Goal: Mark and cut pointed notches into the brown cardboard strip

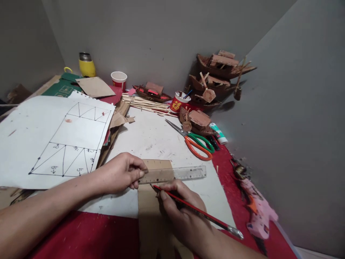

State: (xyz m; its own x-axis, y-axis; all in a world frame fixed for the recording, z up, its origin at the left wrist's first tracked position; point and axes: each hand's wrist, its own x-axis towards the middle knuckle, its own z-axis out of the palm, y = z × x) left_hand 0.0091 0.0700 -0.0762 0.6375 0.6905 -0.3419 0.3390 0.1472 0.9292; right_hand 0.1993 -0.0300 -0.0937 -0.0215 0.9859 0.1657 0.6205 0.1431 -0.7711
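Observation:
My left hand (122, 172) pinches the left end of a clear plastic ruler (178, 173) and presses it flat across a strip of brown cardboard (155, 212). My right hand (183, 212) grips a red pencil (199, 212) with its tip on the cardboard just below the ruler's edge. The cardboard strip lies on a white sheet (151, 136) over a red table cover (88, 233).
A drawn plan on white paper (54, 140) lies at left. Orange and green scissors (196, 144), a glue tube (219, 133), a red cup (178, 101), wooden sticks (145, 102), cardboard model boats (218, 77), a yellow flask (86, 64) and a pink glue gun (257, 212) surround the work.

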